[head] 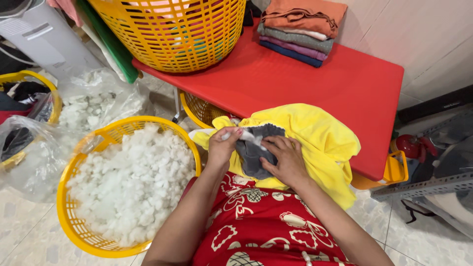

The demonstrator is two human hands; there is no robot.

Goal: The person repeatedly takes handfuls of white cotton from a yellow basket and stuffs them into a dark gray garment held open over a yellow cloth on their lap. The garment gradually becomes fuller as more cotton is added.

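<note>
A grey fabric piece (256,150) lies on a yellow cloth (315,138) at the near edge of the red counter (315,79), just above the person's lap. The left hand (221,145) pinches a small white tuft (249,137) against the grey piece's upper edge, thumb and fingertips closed on it. The right hand (287,158) rests flat on the grey piece with fingers spread, pressing it down onto the yellow cloth.

To the left, on the floor just beside the person's knee, stands a yellow basket (74,226) filled with white stuffing (133,182). Beyond it lie clear plastic bags (98,98) holding more white stuffing. At the counter's far end stands a large yellow basket (172,37), and beside it, near the wall, a stack of folded clothes (300,29) in orange, grey, purple and blue. A further yellow basket (199,111) sits under the counter.
</note>
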